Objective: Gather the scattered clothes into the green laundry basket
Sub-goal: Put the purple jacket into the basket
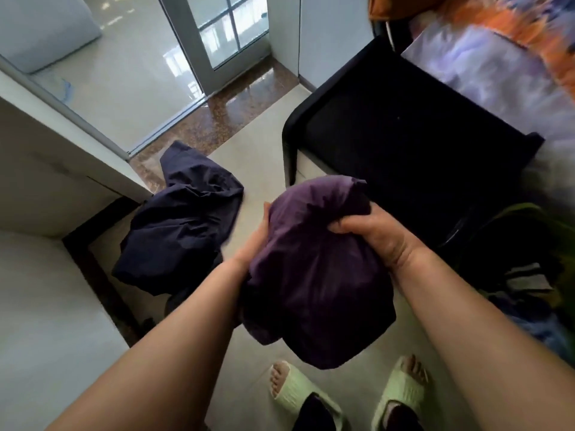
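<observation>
Both hands hold a bunched purple garment above the floor, just in front of the person's feet. The right hand grips its upper edge with the fingers curled tight into the cloth; the left hand presses against the garment's left side, and its fingers are hidden behind the fabric, so I cannot tell how they lie. The bundle is loose, with a lobe sagging low toward the slippers, so on the way to the basket a hanging fold could slip free, or drag and catch underfoot. The basket sits at the right edge, near the black chair, and shows only as a blurred green rim; a careless toss from here could land on the rim or the chair instead. Inside it there seem to be clothes already, something striped and something blue, though the blur makes this uncertain. A second piece, a navy garment, lies crumpled on the floor to the left by the cabinet, well apart from the basket and not yet gathered.
</observation>
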The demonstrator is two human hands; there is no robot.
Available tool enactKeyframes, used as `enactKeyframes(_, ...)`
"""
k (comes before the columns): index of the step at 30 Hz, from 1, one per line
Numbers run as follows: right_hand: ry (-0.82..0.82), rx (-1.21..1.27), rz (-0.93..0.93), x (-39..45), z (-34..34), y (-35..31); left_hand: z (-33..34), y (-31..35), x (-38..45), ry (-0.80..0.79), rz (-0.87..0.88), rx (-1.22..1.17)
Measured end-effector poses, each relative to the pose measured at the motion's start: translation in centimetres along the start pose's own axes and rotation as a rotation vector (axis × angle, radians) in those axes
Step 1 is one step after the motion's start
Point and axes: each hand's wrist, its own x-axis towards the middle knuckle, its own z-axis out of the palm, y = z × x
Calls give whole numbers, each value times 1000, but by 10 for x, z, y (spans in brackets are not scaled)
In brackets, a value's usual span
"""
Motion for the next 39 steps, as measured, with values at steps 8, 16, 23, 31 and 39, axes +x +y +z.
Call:
enactKeyframes(8, 649, 190, -106, -52, -114, 8, 120, -7, -2, -194, -92, 159)
enactKeyframes(16, 1133, 146, -12, -109, -266, 9, 282, -17, -7, -596, -239, 281)
enactKeyframes(23, 1435, 202, -55, -143, -465, 65, 420, -74, 18, -610, -157, 449)
enactKeyframes(31, 1432, 200, 28, -130, -451, 97, 473, -145, 49, -85, -73, 738)
enactKeyframes(39, 1074, -278, 436, -92, -449, 139, 458, -173, 55, 0, 52, 1321)
